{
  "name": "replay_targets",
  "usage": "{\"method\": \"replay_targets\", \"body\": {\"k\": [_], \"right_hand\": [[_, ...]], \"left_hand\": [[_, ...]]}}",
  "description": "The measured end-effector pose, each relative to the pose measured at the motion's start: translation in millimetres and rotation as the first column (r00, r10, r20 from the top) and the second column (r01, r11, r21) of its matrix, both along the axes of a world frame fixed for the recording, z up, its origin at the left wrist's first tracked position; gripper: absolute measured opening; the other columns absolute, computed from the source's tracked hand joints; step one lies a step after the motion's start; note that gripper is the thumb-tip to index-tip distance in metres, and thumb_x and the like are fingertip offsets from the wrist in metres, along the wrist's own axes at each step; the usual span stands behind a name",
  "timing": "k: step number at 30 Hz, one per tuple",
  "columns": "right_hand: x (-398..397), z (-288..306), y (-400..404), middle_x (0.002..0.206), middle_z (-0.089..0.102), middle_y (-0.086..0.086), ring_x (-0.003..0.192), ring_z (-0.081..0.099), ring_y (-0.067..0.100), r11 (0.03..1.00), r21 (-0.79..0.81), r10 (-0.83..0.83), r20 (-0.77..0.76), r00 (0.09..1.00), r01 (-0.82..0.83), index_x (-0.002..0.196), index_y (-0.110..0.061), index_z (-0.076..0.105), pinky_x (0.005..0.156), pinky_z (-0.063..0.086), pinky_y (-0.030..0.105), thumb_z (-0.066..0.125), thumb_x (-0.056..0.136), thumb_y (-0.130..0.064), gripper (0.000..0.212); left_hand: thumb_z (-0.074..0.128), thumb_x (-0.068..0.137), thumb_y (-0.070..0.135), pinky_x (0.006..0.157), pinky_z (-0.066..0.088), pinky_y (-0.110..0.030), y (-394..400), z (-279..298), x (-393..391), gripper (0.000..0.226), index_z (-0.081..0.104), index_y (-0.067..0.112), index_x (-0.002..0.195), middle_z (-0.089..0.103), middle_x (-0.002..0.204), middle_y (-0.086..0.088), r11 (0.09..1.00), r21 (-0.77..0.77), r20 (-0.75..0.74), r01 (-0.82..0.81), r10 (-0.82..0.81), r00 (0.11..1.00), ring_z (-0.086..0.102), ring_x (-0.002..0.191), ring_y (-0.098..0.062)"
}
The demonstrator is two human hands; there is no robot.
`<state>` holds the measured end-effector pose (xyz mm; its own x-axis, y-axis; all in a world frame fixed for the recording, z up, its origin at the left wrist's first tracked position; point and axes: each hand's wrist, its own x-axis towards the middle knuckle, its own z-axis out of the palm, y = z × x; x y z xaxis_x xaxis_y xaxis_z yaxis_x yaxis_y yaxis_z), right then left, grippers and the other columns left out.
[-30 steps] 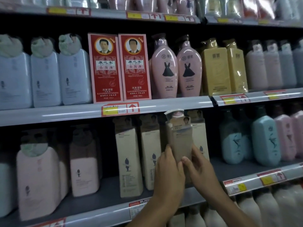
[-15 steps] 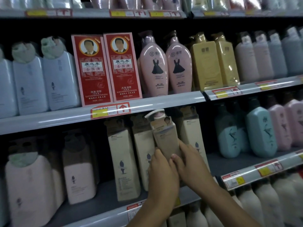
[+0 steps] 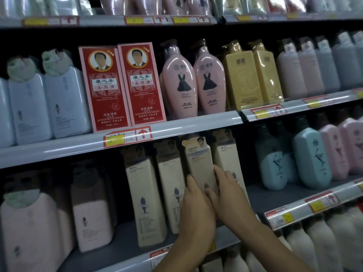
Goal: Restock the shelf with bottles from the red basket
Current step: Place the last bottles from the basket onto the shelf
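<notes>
Grey shelf boards (image 3: 117,141) with red-and-yellow price tags (image 3: 128,136) along the front edges. On the middle board, from left: pale blue bottles (image 3: 66,107), two red boxes (image 3: 122,85), two pink bottles (image 3: 193,83), two yellow bottles (image 3: 251,77), then pale pink and grey ones (image 3: 306,69). On the board below (image 3: 275,195): pale pink bottles (image 3: 92,220), a row of cream bottles (image 3: 146,201), teal bottles (image 3: 310,158), pink bottles (image 3: 351,146) at far right.
</notes>
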<state>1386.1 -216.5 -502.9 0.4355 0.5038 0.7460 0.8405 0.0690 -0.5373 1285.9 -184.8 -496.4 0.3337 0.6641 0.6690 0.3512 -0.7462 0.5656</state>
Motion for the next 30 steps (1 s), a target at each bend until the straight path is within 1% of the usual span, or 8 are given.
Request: {"method": "replay_targets", "body": {"k": [3,6,11,15,19,23,27,30], "right_hand": [[3,0,2,0.126,0.062,-0.006,0.112,0.062,0.013,0.999,0.026,0.022,-0.028,0.999,-0.021,0.141,-0.027,0.044,0.096,0.055,0.035,0.068,0.094,-0.019,0.053],[7,-3,6,0.129,0.067,-0.005,0.116,0.065,0.015,0.999,0.01,0.041,-0.063,0.997,-0.04,0.145,-0.023,0.048,0.098,0.053,0.03,0.07,0.094,-0.016,0.056],[9,-8,8,0.126,0.071,0.0,0.104,0.065,0.007,0.999,-0.018,0.05,-0.061,0.997,-0.051,0.148,-0.018,0.05,0.084,0.045,0.01,0.066,0.097,-0.013,0.053],[7,-14,11,0.138,0.066,0.003,0.122,0.064,0.017,0.999,-0.01,0.046,-0.09,0.995,-0.047,0.151,-0.016,0.046,0.103,0.052,0.032,0.066,0.097,-0.017,0.057],[6,-15,13,0.143,0.062,0.005,0.129,0.061,0.024,0.999,-0.021,0.036,-0.095,0.995,-0.038,0.152,-0.014,0.044,0.107,0.051,0.04,0.063,0.098,-0.019,0.057],[4,-10,12,0.147,0.058,0.009,0.131,0.059,0.025,0.997,-0.06,0.043,-0.138,0.99,-0.051,0.155,-0.013,0.039,0.108,0.049,0.04,0.057,0.101,-0.022,0.057],[2,-10,5,0.148,0.058,0.007,0.133,0.057,0.021,0.994,-0.052,0.089,-0.191,0.978,-0.1,0.154,-0.015,0.04,0.112,0.047,0.042,0.058,0.101,-0.022,0.056],[4,-8,1,0.14,0.063,0.006,0.126,0.061,0.02,0.995,-0.035,0.082,-0.219,0.972,-0.092,0.15,-0.014,0.045,0.106,0.049,0.035,0.058,0.101,-0.016,0.051]], "left_hand": [[0.044,0.107,0.028,0.091,0.049,-0.017,-3,0,-4,0.057,0.017,0.024,0.157,0.056,0.14,0.005,1.0,-0.006,-0.002,0.03,-0.03,1.0,0.056,0.109,-0.005],[0.04,0.108,0.025,0.078,0.039,-0.004,-8,1,-7,0.048,0.025,0.026,0.154,0.054,0.124,0.014,0.999,0.001,0.02,0.05,-0.05,0.999,0.05,0.096,0.006],[0.039,0.107,0.023,0.099,0.052,-0.033,6,-8,0,0.056,0.021,0.024,0.159,0.057,0.141,-0.003,1.0,-0.025,-0.024,0.017,-0.018,1.0,0.06,0.117,-0.015],[0.039,0.107,0.013,0.095,0.031,-0.001,4,-14,-2,0.055,0.025,0.025,0.159,0.045,0.148,0.008,0.996,-0.034,0.024,0.078,-0.078,0.997,0.045,0.122,0.002],[0.049,0.101,0.011,0.112,0.038,-0.018,11,-31,-3,0.061,0.032,0.027,0.157,0.048,0.147,0.009,0.991,-0.05,-0.004,0.126,-0.126,0.992,0.048,0.137,-0.007],[0.04,0.106,0.003,0.103,0.025,0.003,-3,-29,-2,0.057,0.024,0.014,0.159,0.036,0.161,-0.003,0.967,-0.098,-0.077,0.235,-0.243,0.967,0.036,0.147,-0.011],[0.063,0.093,0.01,0.113,0.04,-0.024,-11,-42,1,0.063,0.039,0.023,0.15,0.048,0.152,0.001,0.981,-0.006,0.083,0.194,-0.192,0.978,0.047,0.139,-0.014],[0.069,0.09,0.014,0.117,0.038,-0.032,-8,-42,8,0.074,0.031,0.02,0.154,0.038,0.158,-0.003,0.991,-0.006,0.119,0.133,-0.131,0.984,0.04,0.144,-0.019]]}}
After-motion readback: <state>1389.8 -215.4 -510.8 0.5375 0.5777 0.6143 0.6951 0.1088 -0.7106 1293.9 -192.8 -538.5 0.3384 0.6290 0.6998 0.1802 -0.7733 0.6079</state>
